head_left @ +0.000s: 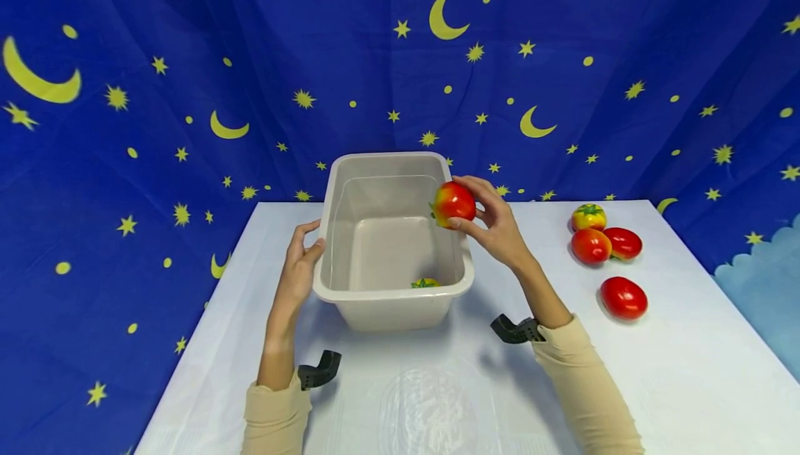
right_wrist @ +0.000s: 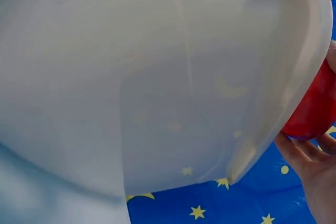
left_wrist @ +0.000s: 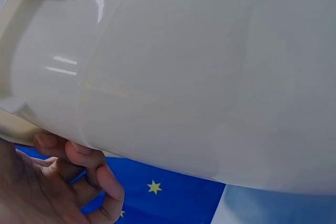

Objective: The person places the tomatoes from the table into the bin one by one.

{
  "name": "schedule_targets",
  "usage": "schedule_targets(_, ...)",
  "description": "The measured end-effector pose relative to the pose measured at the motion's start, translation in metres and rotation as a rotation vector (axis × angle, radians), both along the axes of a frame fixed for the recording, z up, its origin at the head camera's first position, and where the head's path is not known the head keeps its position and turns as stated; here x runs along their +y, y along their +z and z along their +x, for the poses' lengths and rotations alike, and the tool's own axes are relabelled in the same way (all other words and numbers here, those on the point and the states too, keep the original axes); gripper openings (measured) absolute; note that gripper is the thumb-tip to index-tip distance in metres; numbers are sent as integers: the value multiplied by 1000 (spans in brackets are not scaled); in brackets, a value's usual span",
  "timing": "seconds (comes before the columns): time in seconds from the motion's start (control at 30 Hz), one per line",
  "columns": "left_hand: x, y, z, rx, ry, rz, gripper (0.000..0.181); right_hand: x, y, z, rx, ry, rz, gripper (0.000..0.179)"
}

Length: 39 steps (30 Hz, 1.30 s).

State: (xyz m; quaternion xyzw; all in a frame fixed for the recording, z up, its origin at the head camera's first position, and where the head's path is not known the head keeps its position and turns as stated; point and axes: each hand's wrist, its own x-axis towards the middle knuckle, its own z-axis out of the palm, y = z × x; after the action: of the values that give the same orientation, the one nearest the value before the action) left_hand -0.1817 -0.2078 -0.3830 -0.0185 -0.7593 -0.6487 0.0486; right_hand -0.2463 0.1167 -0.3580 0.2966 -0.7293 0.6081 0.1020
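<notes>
A beige plastic bin point(head_left: 392, 295) is in the middle of the head view, its opening facing me. My left hand point(head_left: 303, 260) holds its left rim, thumb on the rim; the left wrist view shows the curled fingers point(left_wrist: 81, 150) against the bin's outer wall point(left_wrist: 173, 77). In my right hand point(head_left: 496, 226) is a shiny red tomato point(head_left: 455, 203) with a yellow-green stem end, gripped between thumb and fingers over the bin's right rim. Part of this tomato point(right_wrist: 312, 109) shows past the bin's edge in the right wrist view. Inside the bin, a yellow-green tomato top point(head_left: 426, 283) peeks over the front wall.
To the right on the white table point(head_left: 700, 371) lie a yellow-and-red tomato point(head_left: 589, 217), two red tomatoes point(head_left: 590, 246) close together and another red tomato point(head_left: 623, 298) nearer me. A blue curtain point(head_left: 375, 59) with moons and stars hangs behind the table.
</notes>
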Motion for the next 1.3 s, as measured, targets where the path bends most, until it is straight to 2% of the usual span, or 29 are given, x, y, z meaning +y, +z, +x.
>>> schedule_targets(0.2,1,0,0,-6,10,-4,39,-7,3,0,9,30,-14,60)
schedule_targets(0.53,2,0,0,-9,6,-4,39,-13,2,2,6,40,90,60)
schedule_targets(1.3,1,1,0,-14,12,-8,38,-22,-3,-4,51,68,159,59)
